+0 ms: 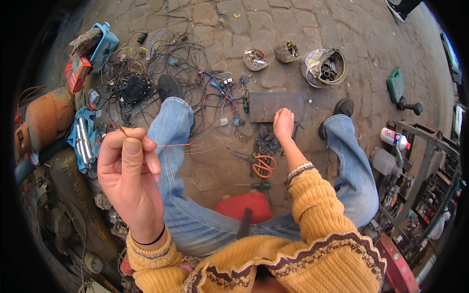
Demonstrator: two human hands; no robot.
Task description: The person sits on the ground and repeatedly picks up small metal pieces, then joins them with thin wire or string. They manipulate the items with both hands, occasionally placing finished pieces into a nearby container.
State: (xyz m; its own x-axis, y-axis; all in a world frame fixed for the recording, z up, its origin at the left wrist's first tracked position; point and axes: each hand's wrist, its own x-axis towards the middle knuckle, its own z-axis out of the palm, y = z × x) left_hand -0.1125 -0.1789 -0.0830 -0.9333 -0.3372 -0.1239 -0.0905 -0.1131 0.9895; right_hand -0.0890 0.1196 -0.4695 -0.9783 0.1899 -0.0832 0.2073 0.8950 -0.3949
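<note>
Left hand (132, 171) pinching wires (175, 145), tub (255, 67) of scraps (256, 56), bucket (310, 77) of parts (329, 72)

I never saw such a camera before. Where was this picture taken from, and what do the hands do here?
There is no machine: these are a person's bare hands. A wide fisheye camera on the head looks down, so edges bend and corners turn dark. The raised left hand pinches thin wires. The right hand is lower, at a dark flat board; I cannot tell whether it grips anything. On the stone-paved ground are tangled cables, an orange-handled tool and open containers.
</note>
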